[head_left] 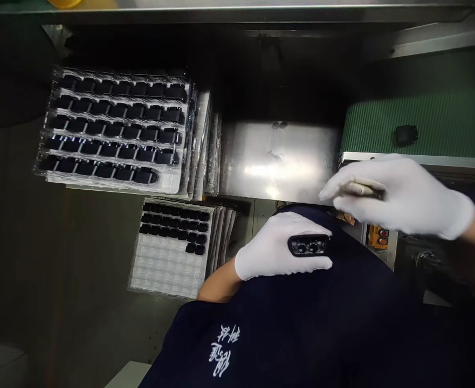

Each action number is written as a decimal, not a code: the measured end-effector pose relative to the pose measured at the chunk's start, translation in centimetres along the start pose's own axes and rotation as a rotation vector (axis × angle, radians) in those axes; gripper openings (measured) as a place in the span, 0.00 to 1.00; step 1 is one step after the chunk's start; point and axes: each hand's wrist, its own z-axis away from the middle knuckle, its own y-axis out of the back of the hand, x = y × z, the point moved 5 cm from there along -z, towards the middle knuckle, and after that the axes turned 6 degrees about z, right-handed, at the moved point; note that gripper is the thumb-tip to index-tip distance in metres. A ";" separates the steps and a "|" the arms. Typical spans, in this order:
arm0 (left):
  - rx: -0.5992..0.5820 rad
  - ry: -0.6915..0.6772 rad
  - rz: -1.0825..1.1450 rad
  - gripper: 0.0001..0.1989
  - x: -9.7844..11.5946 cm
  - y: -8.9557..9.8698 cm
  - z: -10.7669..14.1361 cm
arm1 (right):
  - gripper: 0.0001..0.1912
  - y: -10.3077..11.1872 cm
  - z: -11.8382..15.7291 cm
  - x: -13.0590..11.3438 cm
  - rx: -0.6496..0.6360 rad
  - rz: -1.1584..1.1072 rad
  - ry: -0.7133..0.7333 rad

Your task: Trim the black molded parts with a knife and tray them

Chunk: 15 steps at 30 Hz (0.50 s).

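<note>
My left hand (280,245), in a white glove, is shut on a black moulded plastic part (309,246) with two round openings. My right hand (401,196), also gloved in white, holds a slim cream-coloured stick (360,188) between its fingers and hangs above the edge of a steel plate (277,161). The stick's far end is hidden inside the hand. A single black part (406,134) lies on a green conveyor belt (443,124), beyond my right hand. A navy sleeve or shirt (302,323) with white lettering fills the lower part of the view.
A large clear tray (168,183) holds rows of black parts. Below it, a smaller clear tray (164,264) is partly filled with them. Stacked trays (207,145) stand beside the steel plate. An orange control box (378,236) with red buttons sits under my right hand.
</note>
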 end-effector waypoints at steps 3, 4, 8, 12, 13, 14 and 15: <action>0.026 -0.048 0.073 0.20 -1.2 0.3 0.2 | 0.14 -5.3 -2.0 6.7 -0.045 -0.103 -0.285; 0.031 -0.047 0.093 0.20 -1.6 0.4 0.3 | 0.15 -7.9 -2.7 9.3 -0.092 -0.104 -0.396; 0.095 -0.034 0.132 0.22 -2.7 1.4 1.1 | 0.08 -17.3 -4.7 17.5 -0.250 -0.018 -0.764; 0.203 0.090 0.206 0.20 -4.2 2.5 1.9 | 0.05 -21.0 -5.4 19.6 -0.212 -0.038 -0.820; 0.220 0.144 0.267 0.20 -4.9 2.7 2.0 | 0.07 -21.2 -5.5 19.5 -0.186 -0.050 -0.815; 0.235 0.199 0.346 0.20 -5.7 2.7 2.0 | 0.09 -21.2 -5.6 19.3 -0.157 -0.064 -0.806; 0.248 0.251 0.434 0.22 -6.6 2.7 2.0 | 0.11 -21.1 -5.6 19.0 -0.127 -0.078 -0.793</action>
